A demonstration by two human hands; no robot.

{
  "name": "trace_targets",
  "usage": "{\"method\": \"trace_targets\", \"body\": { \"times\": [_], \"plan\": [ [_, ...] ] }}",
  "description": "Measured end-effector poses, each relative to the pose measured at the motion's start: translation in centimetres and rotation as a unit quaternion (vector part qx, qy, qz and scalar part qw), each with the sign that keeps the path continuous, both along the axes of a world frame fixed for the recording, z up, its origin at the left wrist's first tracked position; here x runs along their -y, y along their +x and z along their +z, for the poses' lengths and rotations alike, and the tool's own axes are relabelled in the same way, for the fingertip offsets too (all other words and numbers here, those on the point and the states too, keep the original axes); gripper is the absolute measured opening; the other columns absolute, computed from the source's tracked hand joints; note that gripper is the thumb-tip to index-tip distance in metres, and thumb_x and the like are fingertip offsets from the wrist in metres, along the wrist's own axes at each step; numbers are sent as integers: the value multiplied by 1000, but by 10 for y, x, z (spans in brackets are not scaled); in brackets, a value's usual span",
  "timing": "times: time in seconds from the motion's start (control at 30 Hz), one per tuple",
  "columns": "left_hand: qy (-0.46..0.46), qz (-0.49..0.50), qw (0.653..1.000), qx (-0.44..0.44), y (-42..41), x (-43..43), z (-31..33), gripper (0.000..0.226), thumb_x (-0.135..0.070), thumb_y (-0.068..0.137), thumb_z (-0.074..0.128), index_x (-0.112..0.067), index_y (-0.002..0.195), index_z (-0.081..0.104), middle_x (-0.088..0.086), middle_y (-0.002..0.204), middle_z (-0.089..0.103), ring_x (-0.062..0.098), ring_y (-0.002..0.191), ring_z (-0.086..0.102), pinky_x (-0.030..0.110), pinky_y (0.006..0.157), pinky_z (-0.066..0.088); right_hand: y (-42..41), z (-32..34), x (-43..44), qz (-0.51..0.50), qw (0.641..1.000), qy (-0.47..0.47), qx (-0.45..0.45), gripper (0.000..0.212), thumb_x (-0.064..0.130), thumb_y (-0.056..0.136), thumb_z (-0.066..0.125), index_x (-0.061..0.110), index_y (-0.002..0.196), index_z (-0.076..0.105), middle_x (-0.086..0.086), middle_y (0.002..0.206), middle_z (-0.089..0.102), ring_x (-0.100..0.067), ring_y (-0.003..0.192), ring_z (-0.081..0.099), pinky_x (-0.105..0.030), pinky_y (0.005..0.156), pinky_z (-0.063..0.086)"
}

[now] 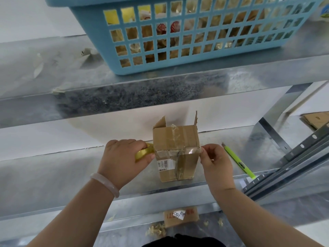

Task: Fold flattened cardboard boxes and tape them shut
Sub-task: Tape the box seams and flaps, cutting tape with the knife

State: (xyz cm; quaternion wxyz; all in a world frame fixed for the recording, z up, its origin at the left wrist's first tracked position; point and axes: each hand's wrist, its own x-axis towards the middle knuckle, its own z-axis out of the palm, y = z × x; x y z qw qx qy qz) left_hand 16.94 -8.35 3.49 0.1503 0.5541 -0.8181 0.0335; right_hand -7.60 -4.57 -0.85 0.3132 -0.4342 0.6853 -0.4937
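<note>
A small brown cardboard box [176, 150] lies on the metal shelf [53, 179], its taped end towards me and its far flaps standing open. A strip of clear tape [187, 151] runs across the edge nearest me. My left hand [122, 159] grips a yellowish tape roll [144, 152] against the box's left side. My right hand [216, 163] pinches the tape's end at the box's right corner.
A green utility knife [237, 160] lies on the shelf right of the box. A blue plastic basket [192, 32] full of goods sits on the shelf above. Flat cardboard [316, 120] lies far right. Another labelled box [180, 217] sits below the shelf edge.
</note>
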Motion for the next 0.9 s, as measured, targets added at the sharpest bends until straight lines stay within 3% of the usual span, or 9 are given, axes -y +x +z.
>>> {"method": "trace_targets", "body": {
  "times": [0.1,0.17,0.27,0.33,0.37,0.47,0.63,0.77,0.9],
  "plan": [
    [4,8,1000,-9,2,-1,0,44,-69,84,32,-34,79,58,-15,61,52,8,59,51,31,66,39,-4,-12,-2,30,992,102,62,7,22,94,62,24,100,66,6,83,70,-18,80,68,-33,74,58],
    [3,9,1000,-9,3,-1,0,45,-70,84,31,-34,78,57,-15,60,51,7,58,50,31,66,40,-6,-19,-5,17,995,85,50,20,18,95,61,30,111,63,10,97,69,-14,89,67,-39,84,58],
    [1,7,1000,-9,3,0,0,45,-70,84,32,-34,78,59,-16,60,51,7,58,50,31,66,40,-12,-8,-9,-12,997,-73,6,34,23,101,49,40,130,50,17,129,56,-9,119,56,-28,103,46],
    [2,7,1000,-10,4,1,0,46,-71,84,32,-35,79,60,-16,61,52,7,59,51,31,67,40,-17,7,-2,54,972,-191,-125,37,34,101,46,35,138,48,14,144,46,-6,135,42,-16,110,31],
    [5,6,1000,-11,4,1,0,47,-71,84,32,-34,79,61,-15,61,53,7,59,52,31,68,41,-19,12,5,104,945,-240,-198,40,38,100,46,29,139,49,8,148,44,-9,138,38,-18,113,27],
    [12,2,1000,-21,6,0,1,48,-71,83,32,-34,80,62,-15,63,55,7,61,53,32,69,41,-19,12,25,224,867,-321,-308,40,41,100,49,18,130,60,-3,143,52,-26,138,42,-33,116,33],
    [37,-1,999,-38,6,1,-1,47,-73,82,32,-35,81,61,-15,65,56,6,63,53,32,69,42,-20,7,34,219,842,-347,-349,29,31,95,59,15,116,72,-1,126,65,-26,130,52,-39,106,46],
    [51,-8,996,-67,4,2,-1,48,-73,81,33,-34,80,61,-14,65,57,4,62,53,32,67,42,-32,15,38,250,786,-346,-448,32,28,99,55,17,126,67,-2,135,61,-25,133,50,-45,103,46],
    [54,-3,997,-58,6,4,2,49,-73,80,31,-34,80,61,-13,65,56,6,63,53,32,69,41,-30,25,38,278,758,-306,-505,47,45,100,46,22,141,52,1,149,47,-22,142,37,-48,115,33]
  ]
}}
